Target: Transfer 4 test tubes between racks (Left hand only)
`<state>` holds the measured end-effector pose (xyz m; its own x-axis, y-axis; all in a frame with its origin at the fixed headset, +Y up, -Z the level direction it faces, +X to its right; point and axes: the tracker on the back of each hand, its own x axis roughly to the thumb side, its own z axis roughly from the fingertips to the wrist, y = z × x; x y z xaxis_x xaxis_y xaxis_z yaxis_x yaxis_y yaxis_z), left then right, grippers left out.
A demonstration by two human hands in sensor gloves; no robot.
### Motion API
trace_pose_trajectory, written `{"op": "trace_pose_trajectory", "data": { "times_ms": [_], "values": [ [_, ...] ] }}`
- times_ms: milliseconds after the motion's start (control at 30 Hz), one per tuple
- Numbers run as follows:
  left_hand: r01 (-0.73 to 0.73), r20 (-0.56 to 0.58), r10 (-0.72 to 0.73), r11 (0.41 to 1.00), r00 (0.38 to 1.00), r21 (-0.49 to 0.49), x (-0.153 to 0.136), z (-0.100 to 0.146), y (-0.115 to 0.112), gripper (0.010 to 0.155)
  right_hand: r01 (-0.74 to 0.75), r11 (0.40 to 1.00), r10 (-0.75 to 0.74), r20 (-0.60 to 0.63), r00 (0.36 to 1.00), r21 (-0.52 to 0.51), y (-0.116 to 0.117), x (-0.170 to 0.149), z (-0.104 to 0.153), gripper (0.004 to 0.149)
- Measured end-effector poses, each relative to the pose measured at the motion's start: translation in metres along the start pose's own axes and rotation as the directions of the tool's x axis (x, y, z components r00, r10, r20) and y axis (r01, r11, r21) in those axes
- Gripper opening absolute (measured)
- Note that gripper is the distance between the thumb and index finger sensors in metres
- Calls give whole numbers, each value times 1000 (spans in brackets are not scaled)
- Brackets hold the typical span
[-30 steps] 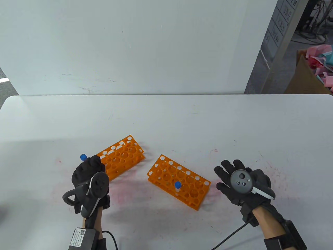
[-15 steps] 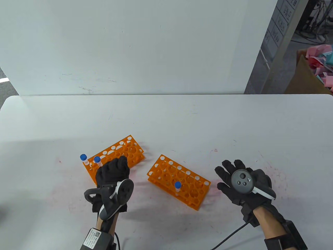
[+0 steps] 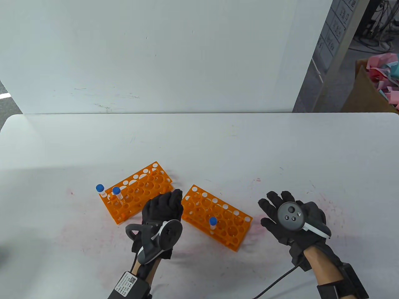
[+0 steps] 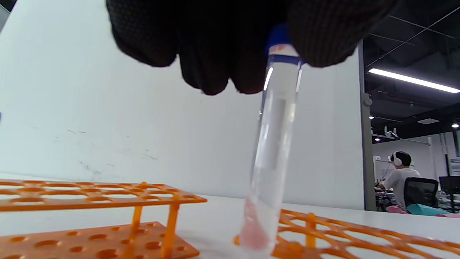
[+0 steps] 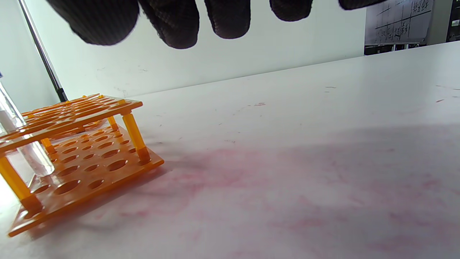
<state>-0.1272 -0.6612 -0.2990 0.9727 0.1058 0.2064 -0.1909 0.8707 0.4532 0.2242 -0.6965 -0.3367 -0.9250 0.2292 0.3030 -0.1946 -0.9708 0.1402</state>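
Nearest the camera, the left hand (image 3: 162,211) hovers over the gap between the two orange racks, its fingers curled downward. In the left wrist view its fingers (image 4: 323,39) pinch the blue cap of a clear test tube (image 4: 271,154), which hangs nearly upright with its rounded tip low at the near edge of the right rack (image 4: 359,233); whether the tip touches the rack or the tabletop cannot be told. From above, the glove hides this tube.

The right hand (image 3: 291,218) lies off to the right of both racks, palm down on the tabletop (image 3: 218,140), fingers spread wide and holding nothing; in the right wrist view its fingertips (image 5: 172,21) hang free above the bare surface.

Between the two hands sits the right rack (image 3: 218,215), angled, with one blue-capped tube (image 3: 213,222) standing in a hole near its front edge.

Just left of the left hand and a little farther back stands the left rack (image 3: 140,193), also angled. Two blue-capped tubes stand at its left end: one (image 3: 116,192) in a hole of the rack, the other (image 3: 100,189) at the outer corner.

Pink smudges (image 3: 78,230) stain the tabletop around the racks and hands. Beyond it rises a white wall panel (image 3: 156,56).
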Motion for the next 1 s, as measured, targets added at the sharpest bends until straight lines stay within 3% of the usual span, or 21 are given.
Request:
{"op": "trace_pose_trajectory", "data": {
  "times_ms": [567,1000],
  "values": [
    [-232,38,233,972,972,-42,23,1,-9,53,2,1000,-2,-6,1000,7,0,-2,-1,62],
    [-147,90,163,975,982,-166,31,3,-36,52,1,1000,0,-8,1000,14,0,-2,-1,63]
  ]
}}
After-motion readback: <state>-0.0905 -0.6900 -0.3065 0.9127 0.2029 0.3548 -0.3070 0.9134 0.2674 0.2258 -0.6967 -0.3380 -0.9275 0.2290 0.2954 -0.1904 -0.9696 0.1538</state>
